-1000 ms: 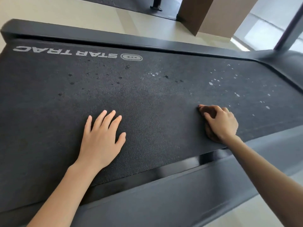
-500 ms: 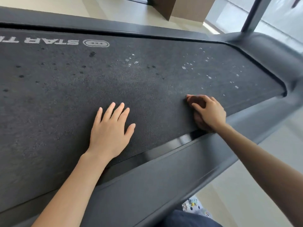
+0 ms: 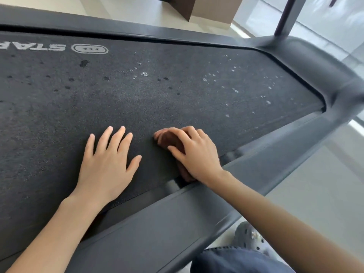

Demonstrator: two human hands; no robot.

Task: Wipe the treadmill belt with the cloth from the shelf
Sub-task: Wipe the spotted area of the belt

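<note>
At the upper left of the frame a white printed logo (image 3: 90,49) sits on the treadmill belt (image 3: 177,99), with dark droplets (image 3: 84,63) scattered just right of it and below. Lower down, the left hand (image 3: 107,164) lies flat on the belt, fingers straight and spread, its grip apart and holding nothing. Just beside it, the right hand (image 3: 197,154) has its grip clamped on a bunched brown cloth (image 3: 169,140), pressing it to the belt's near edge by the side rail (image 3: 157,223). A second ago this hand was well to the right. It has swept leftward, so one stroke along the near strip looks done. At the upper right, white flecks (image 3: 234,89) remain on the belt, so most of the wiping is probably still to come.
</note>
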